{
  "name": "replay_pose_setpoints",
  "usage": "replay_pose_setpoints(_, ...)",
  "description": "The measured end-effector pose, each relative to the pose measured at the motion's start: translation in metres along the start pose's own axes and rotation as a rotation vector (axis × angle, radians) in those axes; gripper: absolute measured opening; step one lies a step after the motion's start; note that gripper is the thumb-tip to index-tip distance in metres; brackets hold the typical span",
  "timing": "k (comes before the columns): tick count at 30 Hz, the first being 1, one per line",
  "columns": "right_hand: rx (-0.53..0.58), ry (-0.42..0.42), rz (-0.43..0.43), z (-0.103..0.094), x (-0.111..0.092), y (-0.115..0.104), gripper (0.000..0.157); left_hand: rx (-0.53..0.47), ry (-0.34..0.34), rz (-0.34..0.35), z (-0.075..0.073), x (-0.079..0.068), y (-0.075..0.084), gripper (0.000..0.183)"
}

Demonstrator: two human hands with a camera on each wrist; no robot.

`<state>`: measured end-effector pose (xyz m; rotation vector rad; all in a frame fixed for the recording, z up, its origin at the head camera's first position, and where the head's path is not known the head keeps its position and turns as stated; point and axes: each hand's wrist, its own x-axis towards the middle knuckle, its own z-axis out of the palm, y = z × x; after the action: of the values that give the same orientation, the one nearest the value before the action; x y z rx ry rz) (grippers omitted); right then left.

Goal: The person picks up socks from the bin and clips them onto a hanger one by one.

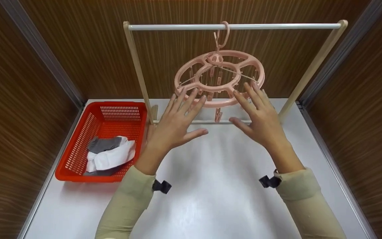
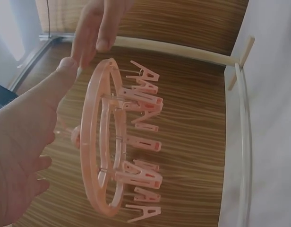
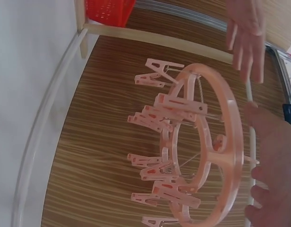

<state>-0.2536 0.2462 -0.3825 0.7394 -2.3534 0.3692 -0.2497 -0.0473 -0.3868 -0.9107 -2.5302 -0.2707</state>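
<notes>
Sleeved arms [image 1: 128,203] extend forward, left grip [image 1: 173,126] and right grip [image 1: 264,123] splayed wide near the pink hanger [image 1: 215,89].

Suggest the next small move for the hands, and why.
I'd probably reach the left hand into the red basket for the white cloth: it and the right hand look empty, the pink hanger hangs from the rail, its visible clips hold nothing, and the basket stands on the left.
</notes>
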Motion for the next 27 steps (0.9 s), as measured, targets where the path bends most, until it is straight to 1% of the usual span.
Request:
replay_pose_setpoints(3,-0.029,0.028,-0.053,0.005,0.013,0.007,0.067,-0.002,0.014,0.042,0.005,0.015,0.001,0.089)
replay_pose_setpoints(5,-0.035,0.043,-0.075,0.009,0.019,0.011,0.06,0.002,0.007,0.053,0.009,0.024,0.002,0.087)
replay_pose_setpoints(9,0.013,0.058,-0.063,0.018,0.024,0.016,0.046,0.012,-0.017,0.05,0.014,0.037,0.002,0.085)
replay_pose_setpoints(12,0.029,0.071,-0.066,0.024,0.026,0.017,0.041,0.01,-0.041,0.044,0.016,0.045,0.002,0.084)
replay_pose_setpoints(16,0.033,0.108,-0.098,0.029,0.027,0.017,0.038,0.008,-0.079,0.043,0.021,0.051,0.002,0.078)
replay_pose_setpoints(20,0.029,0.149,-0.106,0.032,0.028,0.017,0.032,0.039,-0.088,0.061,0.027,0.055,0.001,0.073)
replay_pose_setpoints(23,0.01,0.153,-0.105,0.034,0.027,0.015,0.029,0.051,-0.099,0.063,0.03,0.055,0.002,0.072)
replay_pose_setpoints(27,0.025,0.176,-0.105,0.038,0.025,0.01,0.028,0.061,-0.101,0.066,0.033,0.052,0.003,0.067)
